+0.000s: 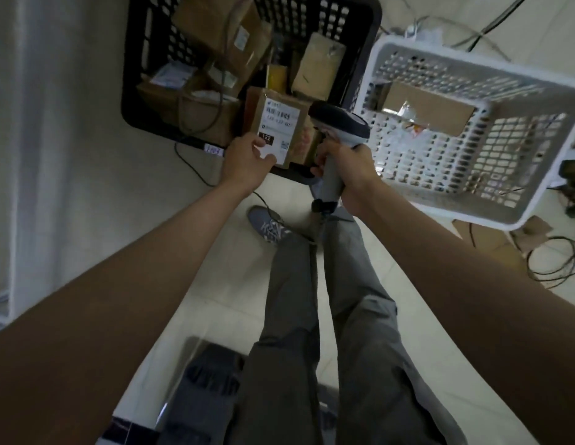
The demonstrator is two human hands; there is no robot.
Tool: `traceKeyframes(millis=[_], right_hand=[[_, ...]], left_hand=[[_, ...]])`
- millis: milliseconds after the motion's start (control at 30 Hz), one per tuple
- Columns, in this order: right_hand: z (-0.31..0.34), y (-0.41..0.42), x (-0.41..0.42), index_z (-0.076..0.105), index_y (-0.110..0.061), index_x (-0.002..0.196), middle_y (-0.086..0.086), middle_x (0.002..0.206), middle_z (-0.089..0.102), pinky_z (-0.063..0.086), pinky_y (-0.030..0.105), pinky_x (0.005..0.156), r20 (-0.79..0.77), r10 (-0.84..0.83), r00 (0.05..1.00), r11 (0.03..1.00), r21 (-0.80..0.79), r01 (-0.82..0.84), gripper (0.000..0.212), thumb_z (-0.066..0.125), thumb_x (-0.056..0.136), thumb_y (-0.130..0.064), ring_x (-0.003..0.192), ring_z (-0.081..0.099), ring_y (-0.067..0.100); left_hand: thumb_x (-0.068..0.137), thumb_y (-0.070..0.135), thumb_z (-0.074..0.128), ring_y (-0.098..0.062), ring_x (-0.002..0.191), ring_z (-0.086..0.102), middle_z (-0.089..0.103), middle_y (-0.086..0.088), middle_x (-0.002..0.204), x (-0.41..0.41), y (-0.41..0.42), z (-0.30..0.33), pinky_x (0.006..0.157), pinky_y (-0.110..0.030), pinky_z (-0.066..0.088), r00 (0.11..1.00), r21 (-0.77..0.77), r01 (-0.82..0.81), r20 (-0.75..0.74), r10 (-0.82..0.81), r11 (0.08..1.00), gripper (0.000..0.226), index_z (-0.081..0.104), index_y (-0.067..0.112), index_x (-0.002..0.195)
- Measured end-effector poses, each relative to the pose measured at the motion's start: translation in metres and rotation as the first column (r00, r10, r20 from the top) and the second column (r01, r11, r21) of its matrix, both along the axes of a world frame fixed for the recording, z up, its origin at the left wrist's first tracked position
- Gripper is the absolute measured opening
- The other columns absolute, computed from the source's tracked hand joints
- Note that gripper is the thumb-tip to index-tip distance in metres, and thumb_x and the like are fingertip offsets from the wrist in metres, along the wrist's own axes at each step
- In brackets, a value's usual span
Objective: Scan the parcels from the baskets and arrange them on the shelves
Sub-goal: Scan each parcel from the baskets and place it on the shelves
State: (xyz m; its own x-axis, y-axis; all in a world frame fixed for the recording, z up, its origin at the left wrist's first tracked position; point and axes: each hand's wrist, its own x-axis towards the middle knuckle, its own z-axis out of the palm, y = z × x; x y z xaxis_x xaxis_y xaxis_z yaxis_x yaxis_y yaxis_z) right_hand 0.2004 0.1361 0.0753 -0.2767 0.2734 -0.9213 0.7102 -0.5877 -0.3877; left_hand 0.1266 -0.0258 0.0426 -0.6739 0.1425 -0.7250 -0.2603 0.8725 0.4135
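Since scanning comes first: parcels wait in the black basket (pixel 136 91).
White basket (pixel 517 175): beside it.
Parcel (pixel 279 123): left hand (pixel 247 160) grips it, label up for reading.
Scanner (pixel 339 123): right hand (pixel 347 168) clasps its handle, aimed there.

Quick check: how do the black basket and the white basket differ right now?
The black basket is packed with many brown parcels; the white basket shows one cardboard parcel and some clear wrapping. The black basket lies square to view; the white basket looks tilted. Both are perforated plastic.
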Motion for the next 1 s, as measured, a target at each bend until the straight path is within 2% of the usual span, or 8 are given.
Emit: traceKeyframes(millis=[100,167,367,467,533,667,867,1000], right_hand=[[-0.039,-0.008,0.001,0.062,-0.007,0.108,0.010,0.098,0.070,0.062,0.042,0.085,-0.011,-0.030,0.999,0.999,-0.034,0.030,0.018,0.061,0.091,0.001,0.094,0.069,0.027],[-0.058,-0.013,0.001,0.062,-0.008,0.106,0.007,0.093,0.068,0.059,0.043,0.089,-0.026,-0.036,0.999,0.998,-0.048,0.035,0.018,0.061,0.090,0.002,0.089,0.066,0.024],[-0.104,-0.022,0.003,0.059,-0.005,0.104,0.006,0.082,0.062,0.055,0.031,0.068,-0.086,-0.030,0.996,0.998,-0.066,0.025,0.019,0.063,0.088,0.004,0.074,0.061,0.017],[-0.116,-0.025,0.002,0.058,-0.004,0.098,0.012,0.086,0.065,0.060,0.042,0.073,-0.124,-0.029,0.992,0.995,-0.102,0.016,0.015,0.061,0.088,0.006,0.081,0.068,0.029],[-0.120,-0.027,0.000,0.060,-0.002,0.098,0.022,0.099,0.064,0.058,0.057,0.088,-0.127,-0.046,0.991,0.991,-0.127,0.030,0.014,0.060,0.088,0.007,0.101,0.066,0.046],[-0.119,-0.033,-0.006,0.060,-0.002,0.086,0.022,0.098,0.061,0.055,0.057,0.092,-0.106,-0.079,0.991,0.990,-0.125,0.066,0.012,0.059,0.089,0.009,0.093,0.062,0.037],[-0.101,-0.022,0.005,0.058,0.006,0.127,0.030,0.120,0.066,0.056,0.060,0.092,-0.133,-0.143,0.981,0.984,-0.123,0.127,0.036,0.059,0.090,0.008,0.111,0.066,0.043],[-0.079,-0.002,0.019,0.061,-0.004,0.103,0.016,0.097,0.068,0.055,0.062,0.094,-0.214,-0.127,0.968,0.983,-0.155,0.095,0.018,0.058,0.090,0.008,0.097,0.068,0.037]], left_hand=[[0.092,0.016,0.068,-0.025,0.120,0.055,0.054,-0.015,0.133,0.002,-0.005,-0.033,0.097,-0.030,0.047,0.999,-0.009,-0.044,-0.020,0.043,0.999,0.046,0.052,0.007,0.133],[0.090,0.013,0.068,-0.025,0.122,0.053,0.050,-0.015,0.136,0.002,-0.008,-0.052,0.100,-0.032,0.046,0.997,0.003,-0.057,-0.050,0.057,0.998,0.050,0.050,0.006,0.135],[0.088,0.019,0.072,-0.017,0.133,0.043,0.038,-0.009,0.150,-0.004,-0.010,-0.100,0.101,-0.019,0.037,0.985,0.002,-0.154,-0.079,0.154,0.988,0.074,0.035,0.009,0.151],[0.087,0.020,0.073,-0.015,0.130,0.048,0.044,-0.007,0.147,-0.005,-0.009,-0.113,0.103,-0.020,0.040,0.976,0.039,-0.214,-0.032,0.216,0.976,0.076,0.035,0.011,0.152],[0.085,0.018,0.073,-0.016,0.126,0.053,0.049,-0.006,0.143,-0.004,-0.007,-0.117,0.105,-0.028,0.046,0.969,0.064,-0.246,-0.002,0.247,0.967,0.072,0.039,0.012,0.149],[0.084,0.018,0.074,-0.018,0.116,0.059,0.056,-0.009,0.132,0.010,0.000,-0.115,0.098,-0.031,0.051,0.955,0.091,-0.289,-0.034,0.293,0.953,0.058,0.043,0.010,0.132],[0.087,0.026,0.072,-0.007,0.092,0.058,0.054,0.006,0.102,0.025,0.007,-0.095,0.076,-0.019,0.051,0.909,0.187,-0.391,-0.071,0.410,0.901,0.048,0.031,0.014,0.108],[0.086,0.024,0.072,-0.009,0.095,0.060,0.054,0.005,0.103,0.032,0.007,-0.071,0.081,-0.026,0.056,0.926,0.213,-0.365,-0.022,0.378,0.907,0.046,0.031,0.015,0.106]])
